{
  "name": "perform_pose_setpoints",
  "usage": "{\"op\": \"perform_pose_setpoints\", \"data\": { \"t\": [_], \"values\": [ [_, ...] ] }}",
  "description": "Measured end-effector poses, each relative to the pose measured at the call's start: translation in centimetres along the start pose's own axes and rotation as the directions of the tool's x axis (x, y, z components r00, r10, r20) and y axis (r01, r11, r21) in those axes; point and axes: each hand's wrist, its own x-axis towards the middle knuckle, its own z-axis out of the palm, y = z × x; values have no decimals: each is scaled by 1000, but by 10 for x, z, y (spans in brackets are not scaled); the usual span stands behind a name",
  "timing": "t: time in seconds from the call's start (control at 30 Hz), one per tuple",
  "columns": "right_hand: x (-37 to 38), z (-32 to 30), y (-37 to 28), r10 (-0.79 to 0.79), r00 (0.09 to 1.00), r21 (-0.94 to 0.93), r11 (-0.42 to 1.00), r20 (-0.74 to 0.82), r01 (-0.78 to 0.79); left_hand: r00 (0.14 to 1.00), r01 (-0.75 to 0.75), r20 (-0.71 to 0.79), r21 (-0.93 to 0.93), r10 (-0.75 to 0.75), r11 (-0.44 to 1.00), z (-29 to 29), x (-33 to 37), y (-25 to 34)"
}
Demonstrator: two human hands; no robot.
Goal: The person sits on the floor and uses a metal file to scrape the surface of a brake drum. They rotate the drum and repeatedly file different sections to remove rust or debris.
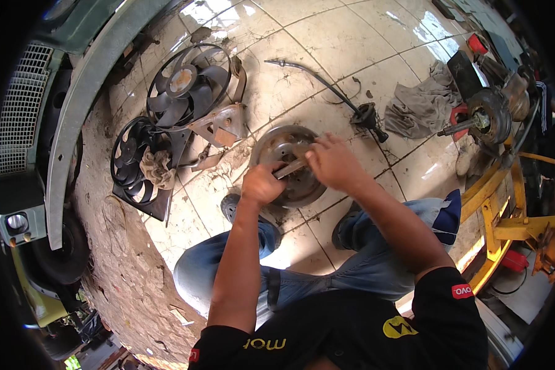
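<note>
A round, dull metal drum-like part (300, 196) lies on the tiles between my feet. Across its top runs a flat, narrow grey-brown bar (291, 168); its exact kind I cannot make out. My left hand (262, 184) is closed around the bar's near-left end. At the far-right end, my right hand (336, 163) grips it with thumb and bent fingers, over the right side of the drum-like part. Both hands partly cover the bar and the metal part beneath.
Two black radiator fans (198, 92) (127, 151) lie at left, a crumpled rag (157, 168) on the nearer one. Beyond my right hand are a black hose-like part (327, 86) and a grey cloth (416, 105). A yellow metal stand (496, 228) is at right; a vehicle bumper (74, 142) curves along the left.
</note>
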Motion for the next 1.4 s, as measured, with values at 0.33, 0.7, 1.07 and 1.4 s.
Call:
{"op": "perform_pose_setpoints", "data": {
  "t": [0.33,0.7,1.07,1.4],
  "values": [
    [-4,-17,-9,-203,976,79,977,80,197,997,68,33,11,-68,998,-10,3,1],
    [-10,-20,-22,-103,987,-169,978,124,123,1000,-1,10,-24,1,1000,-1,9,-10],
    [-4,-15,-18,-263,963,134,958,51,254,999,14,49,-16,-13,1000,2,4,-11],
    [-3,-8,-5,-242,969,148,958,-40,246,996,46,80,-5,-45,999,-7,1,3]
  ]
}}
